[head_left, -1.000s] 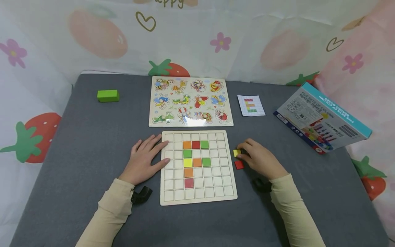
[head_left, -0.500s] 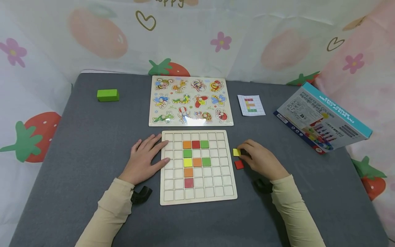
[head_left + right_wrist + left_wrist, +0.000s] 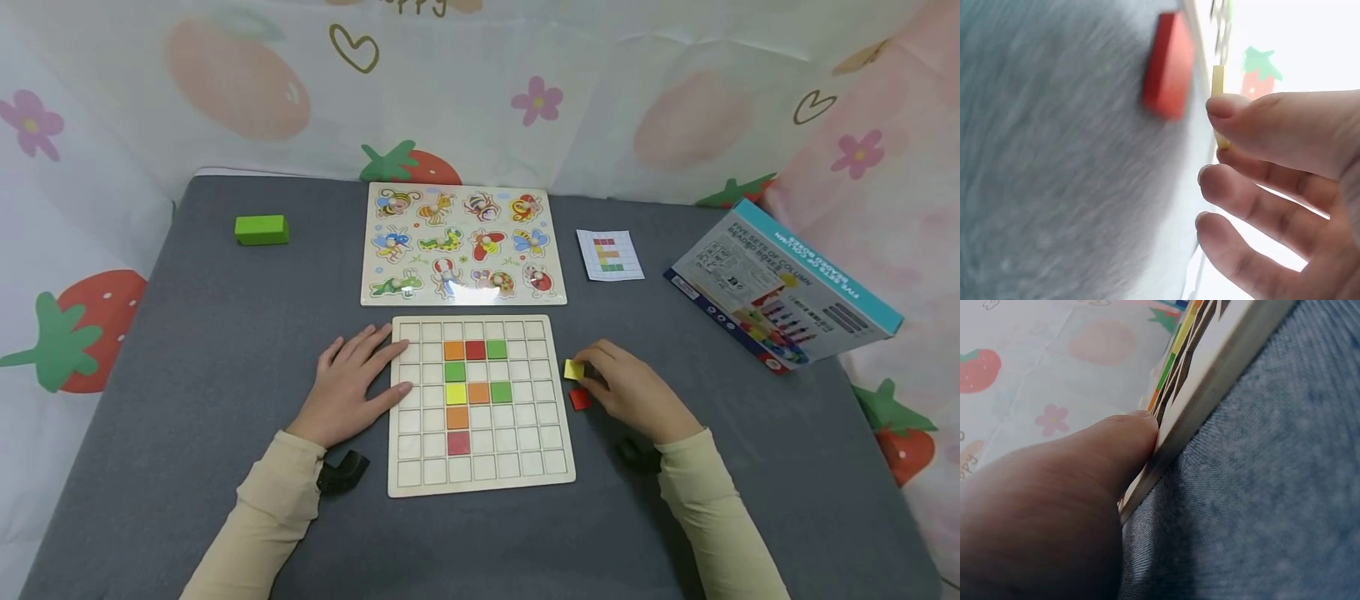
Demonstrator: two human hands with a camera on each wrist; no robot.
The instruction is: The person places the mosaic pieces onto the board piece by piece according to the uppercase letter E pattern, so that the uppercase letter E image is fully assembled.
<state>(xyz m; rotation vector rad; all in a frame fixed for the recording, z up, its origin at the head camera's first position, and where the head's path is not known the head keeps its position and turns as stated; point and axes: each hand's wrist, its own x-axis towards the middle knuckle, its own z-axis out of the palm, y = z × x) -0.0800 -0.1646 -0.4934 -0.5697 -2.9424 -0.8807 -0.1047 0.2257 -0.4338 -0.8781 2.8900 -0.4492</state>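
Note:
A pale wooden grid board lies mid-table with several coloured square tiles in its cells, among them a yellow tile and a pink tile. My left hand rests on the board's left edge, fingers spread, the thumb on the rim in the left wrist view. Right of the board, my right hand pinches a yellow tile between thumb and forefinger, the other fingers loosely bent in the right wrist view. Close below it a red tile lies on the table, beside the board's right edge.
Behind the grid board lies an insect picture puzzle board. A small pattern card is to its right, and a box with a blue side stands at far right. A green block sits at back left.
The yellow tile in my right hand has shifted very slightly left. My left hand stays on the board, and the tiles on the grid are unchanged.

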